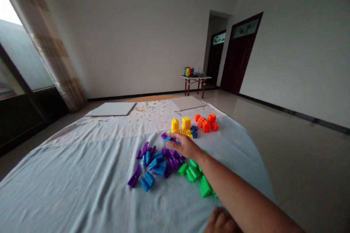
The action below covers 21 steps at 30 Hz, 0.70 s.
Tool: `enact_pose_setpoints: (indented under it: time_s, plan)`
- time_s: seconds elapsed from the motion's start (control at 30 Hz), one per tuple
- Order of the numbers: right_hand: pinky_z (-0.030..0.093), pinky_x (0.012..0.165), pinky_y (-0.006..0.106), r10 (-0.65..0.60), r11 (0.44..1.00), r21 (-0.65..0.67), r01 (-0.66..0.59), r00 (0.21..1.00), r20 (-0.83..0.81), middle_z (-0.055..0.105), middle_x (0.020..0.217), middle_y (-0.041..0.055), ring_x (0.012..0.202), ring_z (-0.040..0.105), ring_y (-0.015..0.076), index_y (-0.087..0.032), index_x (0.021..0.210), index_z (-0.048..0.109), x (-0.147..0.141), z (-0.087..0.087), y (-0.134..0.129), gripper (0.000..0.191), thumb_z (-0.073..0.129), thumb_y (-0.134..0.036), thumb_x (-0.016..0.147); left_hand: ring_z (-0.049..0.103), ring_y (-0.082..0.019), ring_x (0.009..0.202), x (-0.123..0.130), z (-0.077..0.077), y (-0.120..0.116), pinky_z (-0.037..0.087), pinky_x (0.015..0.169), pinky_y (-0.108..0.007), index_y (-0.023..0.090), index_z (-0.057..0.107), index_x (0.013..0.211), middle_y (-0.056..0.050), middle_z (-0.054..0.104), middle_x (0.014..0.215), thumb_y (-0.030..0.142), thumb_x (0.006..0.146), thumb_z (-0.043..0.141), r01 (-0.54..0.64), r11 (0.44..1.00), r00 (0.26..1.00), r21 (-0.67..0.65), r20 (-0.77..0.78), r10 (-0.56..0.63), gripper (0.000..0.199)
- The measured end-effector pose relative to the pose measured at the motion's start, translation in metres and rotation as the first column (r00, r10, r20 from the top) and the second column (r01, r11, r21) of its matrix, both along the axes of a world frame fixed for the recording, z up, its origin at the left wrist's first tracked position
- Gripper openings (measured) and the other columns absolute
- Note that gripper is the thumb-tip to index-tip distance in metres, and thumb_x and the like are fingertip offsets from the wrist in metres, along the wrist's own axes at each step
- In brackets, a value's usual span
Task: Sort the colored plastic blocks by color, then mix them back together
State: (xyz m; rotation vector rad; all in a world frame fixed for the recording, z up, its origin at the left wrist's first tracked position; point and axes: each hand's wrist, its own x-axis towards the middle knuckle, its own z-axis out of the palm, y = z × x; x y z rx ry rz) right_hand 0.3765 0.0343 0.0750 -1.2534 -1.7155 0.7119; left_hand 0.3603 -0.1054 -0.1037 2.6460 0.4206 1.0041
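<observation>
My right hand (182,145) reaches in from the lower right, with thumb and fingers closed round a blue plastic building piece (170,138). A purple piece (164,135) shows at the fingertips; whether it is joined to the blue one I cannot tell. Below the hand lies a loose heap of purple pieces (173,160) and blue pieces (160,169). Green pieces (193,174) are partly hidden by my forearm. Just beyond the hand stand stacked yellow pieces (186,123), beside dark blue ones (194,131). My left hand is not clearly seen.
Orange blocks (205,124) sit at the right on the cloth-covered table (82,174). Two flat boards, one white (112,109) and one beige (188,103), lie at the far side. Skin with rounded ends, perhaps toes (222,221), shows at the bottom edge. A small table (195,77) stands beyond.
</observation>
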Motion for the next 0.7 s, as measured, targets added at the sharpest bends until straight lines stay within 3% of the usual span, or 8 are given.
enact_pose_setpoints:
  time_s: [0.07,0.13,0.23,0.3,0.4,0.5,0.57,0.7]
  plan:
    - [0.033,0.104,0.043,-0.052,0.999,-0.004,0.053,0.996,0.077,0.051,0.131,0.0105,0.123,0.045,0.0262,-0.018,0.128,0.05,0.04,-0.012,-0.036,0.068,0.062,-0.056,0.072,0.061,-0.013,0.065,0.001,-0.011,0.0,0.048,0.068,-0.028,0.028,0.067,0.08,0.004,0.07,0.07,0.044,0.077,0.058,-0.089,0.974,0.979,0.209,0.198,0.047,0.018]
    - [0.025,0.108,0.047,-0.128,0.987,-0.066,0.145,0.968,0.215,0.038,0.142,0.0111,0.131,0.033,0.0297,-0.021,0.134,0.044,0.08,-0.036,-0.076,0.085,0.071,-0.056,0.061,0.061,-0.011,0.066,-0.002,-0.017,0.001,0.047,0.069,-0.027,0.03,0.065,0.077,0.009,0.07,0.072,0.045,0.076,0.059,-0.163,0.919,0.931,0.359,0.364,0.023,0.017]
    - [0.022,0.109,0.048,-0.14,0.95,-0.201,0.237,0.905,0.403,0.025,0.148,0.0143,0.135,0.022,0.0334,-0.021,0.143,0.027,0.119,-0.074,-0.124,0.116,0.079,-0.056,0.045,0.062,-0.01,0.074,-0.008,-0.015,0.001,0.045,0.075,-0.027,0.034,0.065,0.079,0.012,0.07,0.08,0.046,0.075,0.062,-0.144,0.904,0.94,0.403,0.341,-0.002,0.013]
    - [0.019,0.11,0.048,-0.153,0.933,-0.221,0.284,0.868,0.472,0.016,0.15,0.0161,0.137,0.014,0.0347,-0.019,0.144,0.023,0.123,-0.091,-0.136,0.125,0.08,-0.057,0.04,0.061,-0.009,0.075,-0.012,-0.01,0.002,0.044,0.076,-0.026,0.031,0.065,0.082,0.011,0.07,0.08,0.047,0.076,0.06,-0.134,0.912,0.959,0.388,0.283,0.021,0.017]
    - [0.017,0.11,0.049,-0.149,0.936,-0.214,0.281,0.863,0.482,0.012,0.151,0.0182,0.137,0.01,0.0344,-0.016,0.144,0.021,0.106,-0.096,-0.122,0.126,0.079,-0.058,0.041,0.062,-0.01,0.077,-0.016,-0.004,0.003,0.045,0.075,-0.026,0.029,0.065,0.083,0.009,0.071,0.082,0.042,0.078,0.059,-0.1,0.917,0.969,0.387,0.249,0.0,0.016]
    - [0.016,0.11,0.049,-0.12,0.96,-0.182,0.213,0.899,0.422,0.015,0.149,0.02,0.137,0.013,0.0331,-0.014,0.144,0.022,0.076,-0.089,-0.085,0.121,0.078,-0.056,0.045,0.062,-0.01,0.076,-0.015,-0.002,0.003,0.046,0.071,-0.027,0.03,0.065,0.082,0.011,0.071,0.086,0.039,0.079,0.059,-0.084,0.909,0.952,0.409,0.302,-0.047,0.011]
    - [0.018,0.11,0.048,-0.109,0.974,-0.148,0.173,0.926,0.36,0.019,0.148,0.0208,0.136,0.016,0.0324,-0.012,0.143,0.024,0.054,-0.083,-0.059,0.116,0.078,-0.053,0.048,0.061,-0.01,0.069,-0.012,0.0,0.002,0.047,0.068,-0.027,0.029,0.066,0.083,0.01,0.071,0.081,0.042,0.077,0.059,-0.111,0.923,0.952,0.368,0.305,-0.007,0.016]
    - [0.022,0.108,0.05,-0.059,0.991,-0.107,0.082,0.978,0.202,0.031,0.143,0.0184,0.133,0.026,0.0318,-0.016,0.14,0.029,0.004,-0.07,-0.015,0.107,0.079,-0.048,0.051,0.06,-0.015,0.071,-0.005,0.012,0.0,0.05,0.07,-0.03,0.031,0.067,0.088,0.003,0.069,0.076,0.047,0.076,0.059,-0.06,0.981,0.998,0.184,0.035,0.054,0.022]
